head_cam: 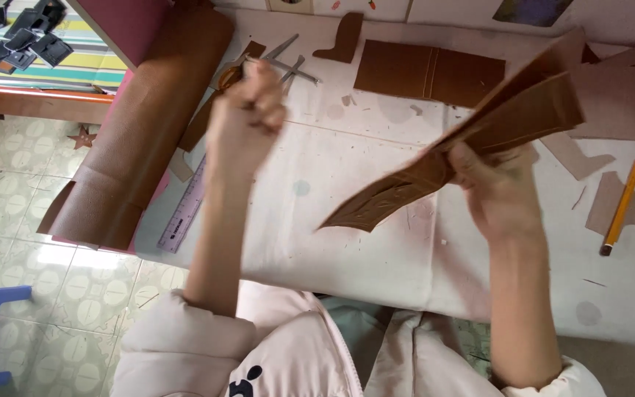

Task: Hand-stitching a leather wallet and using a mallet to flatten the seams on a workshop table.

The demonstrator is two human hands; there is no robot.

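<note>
White-covered worktable (376, 250) over patterned tile floor (38, 242), strewn with brown scraps. Right hand (497, 187) raised above table, fingers closed on long brown leather piece (479, 140), which slants from lower left to upper right, clear of surface. Left hand (248, 121) lifted, curled into fist; whether it grips anything, cannot tell. Metal tools (288, 66) lie behind it. Leather roll (148, 125) at left edge, ruler (185, 209) beside it. Flat leather rectangle (428, 73) beyond. Yellow pencil (621, 206) at right.
</note>
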